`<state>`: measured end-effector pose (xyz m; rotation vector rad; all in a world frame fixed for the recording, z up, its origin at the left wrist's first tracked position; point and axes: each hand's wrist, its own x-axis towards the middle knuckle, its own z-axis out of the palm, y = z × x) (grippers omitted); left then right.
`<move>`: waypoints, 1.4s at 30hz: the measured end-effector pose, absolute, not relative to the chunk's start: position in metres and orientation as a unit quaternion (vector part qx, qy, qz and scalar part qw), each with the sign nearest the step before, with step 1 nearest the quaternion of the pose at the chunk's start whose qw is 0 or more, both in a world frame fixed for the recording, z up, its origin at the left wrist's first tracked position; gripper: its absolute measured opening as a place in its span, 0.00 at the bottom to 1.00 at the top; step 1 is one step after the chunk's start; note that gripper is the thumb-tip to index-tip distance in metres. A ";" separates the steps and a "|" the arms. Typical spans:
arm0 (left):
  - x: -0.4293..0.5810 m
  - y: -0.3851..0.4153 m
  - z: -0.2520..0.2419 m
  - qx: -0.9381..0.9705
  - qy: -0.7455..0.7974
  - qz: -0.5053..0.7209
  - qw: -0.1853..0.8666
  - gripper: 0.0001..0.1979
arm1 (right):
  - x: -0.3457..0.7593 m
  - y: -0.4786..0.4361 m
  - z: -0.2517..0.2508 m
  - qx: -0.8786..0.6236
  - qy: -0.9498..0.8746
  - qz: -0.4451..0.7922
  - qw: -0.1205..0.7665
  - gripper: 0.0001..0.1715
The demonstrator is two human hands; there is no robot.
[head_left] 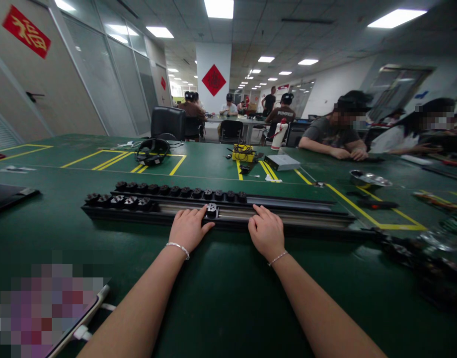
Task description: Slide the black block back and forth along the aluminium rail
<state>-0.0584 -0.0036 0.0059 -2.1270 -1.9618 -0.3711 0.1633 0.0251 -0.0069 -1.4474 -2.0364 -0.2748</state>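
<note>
Two long black rails lie side by side across the green table. On the front rail [306, 219], a single black socket module [211, 210] sits near the middle, and several more modules [130, 201] stand at its left end. The back rail [299, 203] carries a long row of similar modules [186, 192]. My left hand [189, 227] touches the left side of the single module with its index finger, thumb spread apart at the rail's front edge. My right hand [266, 229] rests on the front rail further right, index finger extended and the other fingers curled, holding nothing visible.
A phone-like device [98, 301] with a cable lies at the front left. Black parts [407, 253] and clear plastic [442, 238] are at the right. Beyond are a headset [152, 151], a yellow object [243, 152], a grey box [282, 162], a metal bowl [370, 178] and seated people.
</note>
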 end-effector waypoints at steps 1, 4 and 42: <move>-0.058 -0.004 0.006 -0.724 -0.669 -0.127 0.112 0.29 | 0.163 0.025 -0.007 -0.547 -0.771 -0.104 0.310 0.16; -0.058 -0.003 0.006 -0.722 -0.670 -0.130 0.112 0.29 | 0.164 0.025 -0.007 -0.548 -0.771 -0.101 0.307 0.16; -0.054 -0.005 0.010 -0.715 -0.680 -0.128 0.099 0.30 | 0.162 0.023 -0.003 -0.559 -0.770 -0.093 0.292 0.16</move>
